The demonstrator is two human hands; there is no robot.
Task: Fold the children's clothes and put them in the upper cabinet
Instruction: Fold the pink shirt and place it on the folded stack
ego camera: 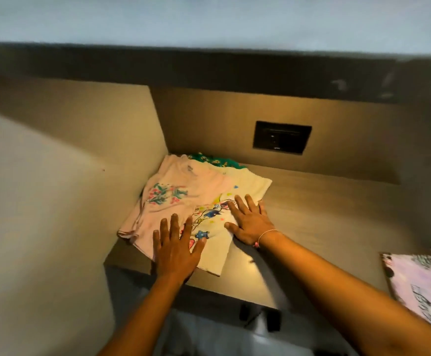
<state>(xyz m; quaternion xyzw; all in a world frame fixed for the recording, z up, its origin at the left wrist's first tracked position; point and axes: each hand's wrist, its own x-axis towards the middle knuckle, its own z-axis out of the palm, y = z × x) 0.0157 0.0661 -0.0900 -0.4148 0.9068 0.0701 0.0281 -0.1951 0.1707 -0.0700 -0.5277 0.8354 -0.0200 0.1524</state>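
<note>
A small stack of folded children's clothes lies on the brown cabinet shelf (pixel 325 201), tucked into its left corner. On top is a pale pink shirt (pixel 173 194) with a flower print. Beside and under it lies a cream shirt (pixel 247 183) with colourful cartoon prints, and a green patterned garment (pixel 212 160) peeks out at the back. My left hand (pixel 176 250) lies flat with straight fingers on the front of the stack. My right hand (pixel 250 222), a thin bracelet at its wrist, presses flat on the cream shirt's right side.
The cabinet's side wall (pixel 93 140) rises just left of the stack. A dark socket plate (pixel 281 137) sits in the back panel. A lilac printed garment (pixel 422 286) lies at the far right, lower down. The shelf's front edge (pixel 209 286) runs under my forearms.
</note>
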